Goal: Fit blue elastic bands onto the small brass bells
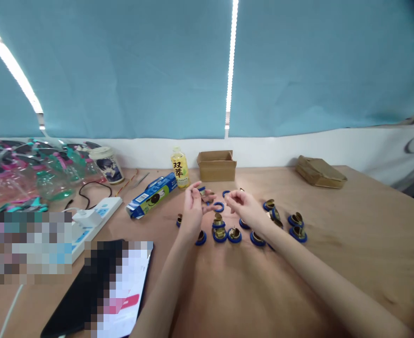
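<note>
Several round brass-coloured pieces with blue rims lie on the wooden table, among them one with a raised flap between my forearms and a pair at the right. My left hand is raised over the left part of the group, fingers spread, with a blue-rimmed piece partly visible behind them. A bare blue ring shows between my two hands. My right hand has its thumb and fingertips pinched together just right of that ring; whatever is between them is too small to make out.
Behind the hands stand an open cardboard box and a yellow bottle. A blue snack box, power strip, phone, cup and clear spray bottles are left. A brown package lies back right.
</note>
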Demonstrator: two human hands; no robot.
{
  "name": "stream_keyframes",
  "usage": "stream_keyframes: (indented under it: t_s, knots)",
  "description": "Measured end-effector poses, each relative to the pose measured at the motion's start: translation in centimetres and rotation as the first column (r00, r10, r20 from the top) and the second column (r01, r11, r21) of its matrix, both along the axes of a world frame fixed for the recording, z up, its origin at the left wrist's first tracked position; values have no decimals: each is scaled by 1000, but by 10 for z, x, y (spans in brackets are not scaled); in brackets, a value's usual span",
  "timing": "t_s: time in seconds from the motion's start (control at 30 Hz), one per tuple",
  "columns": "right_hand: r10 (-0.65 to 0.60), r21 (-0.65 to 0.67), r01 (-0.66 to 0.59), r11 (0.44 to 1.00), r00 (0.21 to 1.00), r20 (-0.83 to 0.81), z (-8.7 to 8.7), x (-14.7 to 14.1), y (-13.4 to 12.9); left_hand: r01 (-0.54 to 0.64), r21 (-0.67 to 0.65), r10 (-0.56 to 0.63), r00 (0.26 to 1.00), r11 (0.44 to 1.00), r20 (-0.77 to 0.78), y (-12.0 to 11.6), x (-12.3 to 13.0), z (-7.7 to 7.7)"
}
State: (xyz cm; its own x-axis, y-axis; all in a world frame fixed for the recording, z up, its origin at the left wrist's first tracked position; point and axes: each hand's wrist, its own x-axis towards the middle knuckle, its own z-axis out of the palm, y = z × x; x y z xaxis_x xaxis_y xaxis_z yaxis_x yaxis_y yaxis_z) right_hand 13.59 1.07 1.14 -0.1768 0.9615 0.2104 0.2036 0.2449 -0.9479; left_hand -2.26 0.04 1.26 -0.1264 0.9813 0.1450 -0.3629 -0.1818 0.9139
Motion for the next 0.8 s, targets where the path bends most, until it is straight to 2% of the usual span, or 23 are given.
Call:
stream_keyframes:
  t_s: [0.13,0.23,0.4,0.67,0.8]
  knots:
    - [-49,-29,45,999,991,-126,-22,18,-37,157,-107,-155,987,982,33,-16,37,-10]
    - [-76,-48,68,997,983,-167,-31,23,-47,228,-130,-215,971,965,107,-20,47,-16]
    - [-89,-99,69,993,973,-212,-32,22,-50,224,-131,-208,970,966,124,-14,42,-19]
    - [-65,-136,31,990,966,-251,-30,21,-57,288,-174,-256,949,942,186,-16,39,-9]
    - [-34,-127,6,992,973,-226,-31,21,-56,301,-159,-275,948,940,163,-18,38,-7]
